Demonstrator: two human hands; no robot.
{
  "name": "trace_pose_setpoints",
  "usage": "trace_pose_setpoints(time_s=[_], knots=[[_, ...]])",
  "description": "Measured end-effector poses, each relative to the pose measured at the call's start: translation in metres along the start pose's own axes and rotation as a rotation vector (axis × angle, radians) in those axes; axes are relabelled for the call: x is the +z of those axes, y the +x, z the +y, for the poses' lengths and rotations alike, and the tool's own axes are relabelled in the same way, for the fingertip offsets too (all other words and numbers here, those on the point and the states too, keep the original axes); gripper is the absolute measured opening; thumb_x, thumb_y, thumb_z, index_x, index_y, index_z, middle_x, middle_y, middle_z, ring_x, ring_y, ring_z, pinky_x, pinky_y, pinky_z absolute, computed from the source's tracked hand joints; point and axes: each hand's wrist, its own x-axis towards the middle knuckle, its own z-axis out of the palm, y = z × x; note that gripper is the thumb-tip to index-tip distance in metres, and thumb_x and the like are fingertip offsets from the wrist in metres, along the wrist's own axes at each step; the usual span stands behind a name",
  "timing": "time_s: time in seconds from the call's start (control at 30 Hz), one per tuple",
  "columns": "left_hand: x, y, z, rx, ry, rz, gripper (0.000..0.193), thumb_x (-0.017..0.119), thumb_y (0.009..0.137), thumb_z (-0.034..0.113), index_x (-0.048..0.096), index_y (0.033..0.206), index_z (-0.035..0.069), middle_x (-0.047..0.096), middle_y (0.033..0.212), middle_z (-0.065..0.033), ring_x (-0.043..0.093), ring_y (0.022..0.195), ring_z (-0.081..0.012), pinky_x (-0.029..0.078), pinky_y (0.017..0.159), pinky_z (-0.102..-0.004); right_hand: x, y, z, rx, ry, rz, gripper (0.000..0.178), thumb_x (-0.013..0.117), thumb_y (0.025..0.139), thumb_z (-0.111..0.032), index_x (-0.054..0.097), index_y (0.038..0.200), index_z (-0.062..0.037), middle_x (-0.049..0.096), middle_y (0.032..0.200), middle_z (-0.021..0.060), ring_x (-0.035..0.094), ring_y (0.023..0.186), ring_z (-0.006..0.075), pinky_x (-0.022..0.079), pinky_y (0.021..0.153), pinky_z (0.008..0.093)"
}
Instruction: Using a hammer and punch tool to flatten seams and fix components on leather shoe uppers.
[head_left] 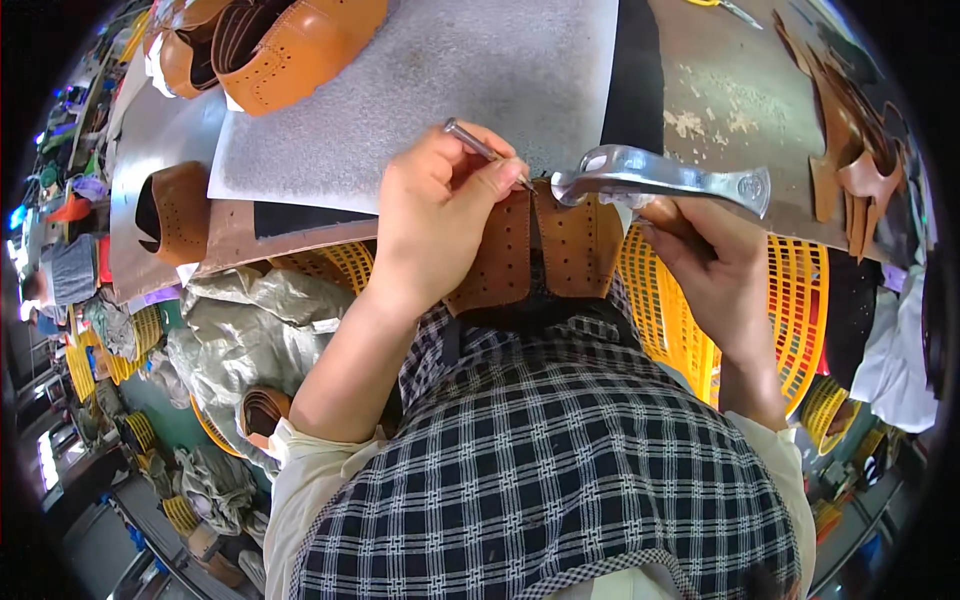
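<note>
My left hand (432, 205) pinches a slim metal punch (468, 138) between thumb and fingers. It is tilted, its lower tip at the top edge of a brown leather shoe upper (503, 255). Two flaps of this upper, with rows of punched holes, hang over the table's front edge towards my lap, a narrow gap between them. My right hand (715, 255) is closed around a hammer (670, 178), its shiny metal head level just right of the punch and apart from it. The hammer's handle is mostly hidden beneath the head and my fingers.
A grey-white sheet (400, 80) covers the table middle over a black mat (634, 80). Tan leather uppers (300, 55) stand at the back left, another (180, 212) at the left edge. Leather pieces (850, 150) and scissors (735, 12) lie right. Yellow baskets (800, 310) stand below.
</note>
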Motion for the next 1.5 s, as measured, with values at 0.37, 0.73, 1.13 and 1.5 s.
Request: trace_pose_setpoints(time_s=[0.37, 0.73, 1.13, 1.5], knots=[[-0.003, -0.001, -0.005, 0.226, 0.255, -0.102, 0.007, 0.061, 0.082, 0.0, 0.058, 0.088, 0.002, 0.062, 0.074, -0.0046, 0.057, 0.067, -0.0097, 0.046, 0.063, -0.0225, -0.028, 0.003, -0.021, -0.092, 0.05, 0.213, 0.022, 0.065, 0.076, 0.005, 0.062, 0.098, 0.0044, 0.062, 0.08, 0.0022, 0.056, 0.071, 0.0087, 0.045, 0.067, 0.0211], [-0.014, 0.001, -0.002, 0.071, 0.06, -0.061, 0.009, 0.055, 0.09, 0.009, 0.056, 0.094, 0.001, 0.065, 0.086, -0.0064, 0.06, 0.078, -0.0106, 0.049, 0.071, -0.0226, -0.025, -0.008, -0.013, 0.119, 0.085, -0.077, 0.028, 0.061, 0.079, 0.008, 0.06, 0.106, 0.0048, 0.066, 0.089, 0.0068, 0.059, 0.083, 0.0089, 0.046, 0.077, 0.0216], [-0.013, 0.002, -0.011, 0.181, 0.061, -0.108, 0.004, 0.059, 0.086, 0.003, 0.057, 0.085, 0.0, 0.061, 0.074, -0.0032, 0.056, 0.069, -0.0082, 0.046, 0.065, -0.0223, -0.007, -0.027, 0.003, 0.211, 0.193, 0.019, 0.031, 0.062, 0.08, 0.007, 0.058, 0.111, 0.0057, 0.065, 0.095, 0.006, 0.058, 0.088, 0.0085, 0.046, 0.081, 0.0227], [-0.008, -0.007, -0.001, 0.351, 0.472, -0.041, 0.005, 0.062, 0.082, 0.002, 0.057, 0.08, 0.001, 0.062, 0.071, -0.0055, 0.059, 0.065, -0.0114, 0.046, 0.059, -0.0254, -0.028, -0.002, -0.036, -0.11, 0.0, 0.246, 0.015, 0.065, 0.079, 0.0, 0.06, 0.092, 0.0042, 0.062, 0.084, 0.0061, 0.055, 0.073, 0.0112, 0.047, 0.074, 0.0276]])
